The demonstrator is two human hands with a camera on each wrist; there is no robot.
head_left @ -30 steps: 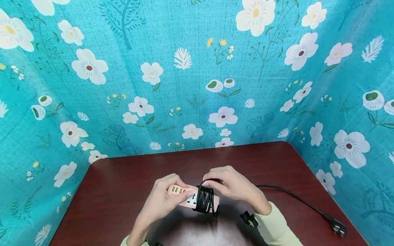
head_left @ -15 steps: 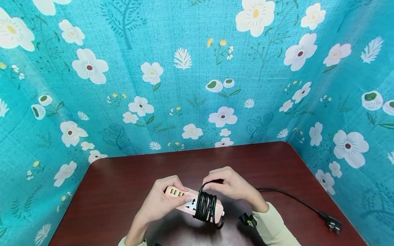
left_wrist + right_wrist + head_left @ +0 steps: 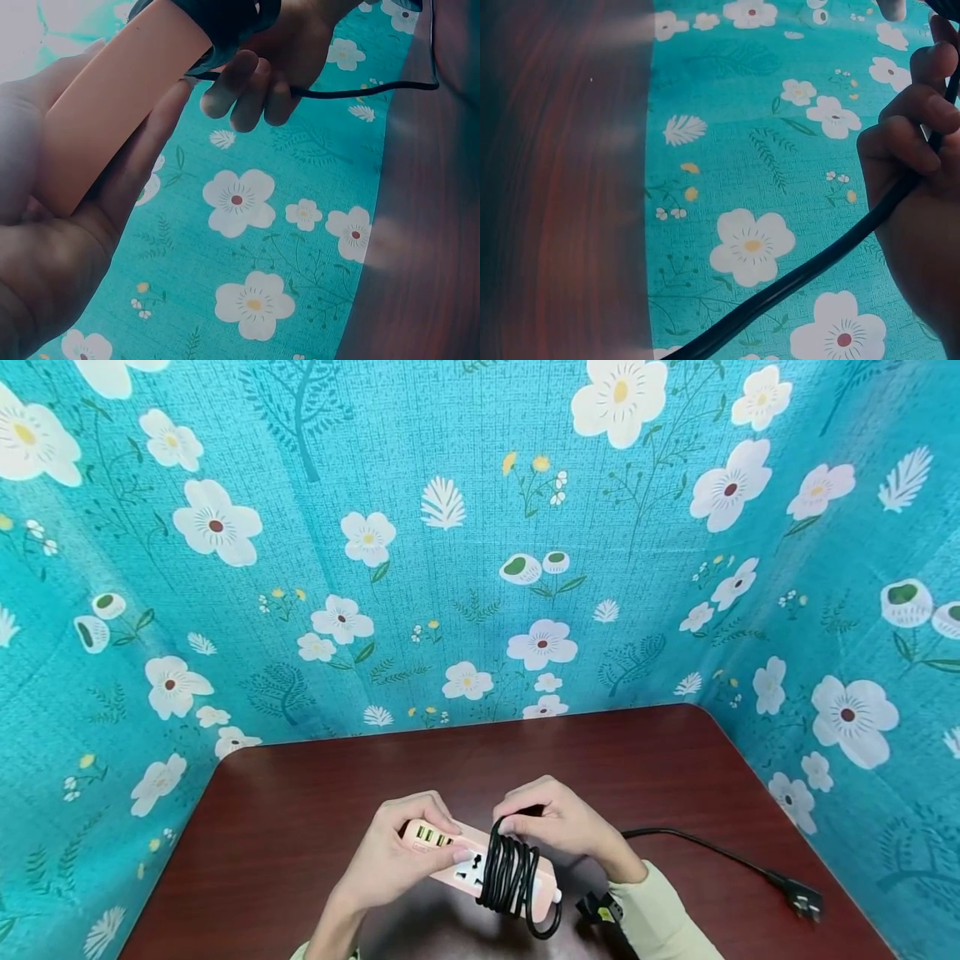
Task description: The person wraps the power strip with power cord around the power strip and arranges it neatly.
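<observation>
A pink power strip [image 3: 470, 838] with white sockets and several USB ports is held tilted above the table. My left hand [image 3: 401, 852] grips its USB end, thumb on top and fingers behind. Several turns of black power cord [image 3: 507, 878] wrap around the strip's other half, and a loop hangs off that end. My right hand [image 3: 558, 822] pinches the cord at the upper edge of the coil. In the right wrist view the cord [image 3: 795, 281] runs through the curled fingers of the right hand [image 3: 919, 150]. The left wrist view shows the strip's plain underside [image 3: 127, 97].
The loose cord trails right over the dark red table [image 3: 315, 793] to a black plug [image 3: 804, 897] near the right edge. A teal flowered cloth [image 3: 420, 568] stands behind and beside the table. A black strap with a buckle [image 3: 600, 908] sits at the right sleeve.
The strip's wrapped end has swung lower and to the right, and its hanging loop shows larger. The right hand has lowered slightly with the cord. The plug has slid a little left.
</observation>
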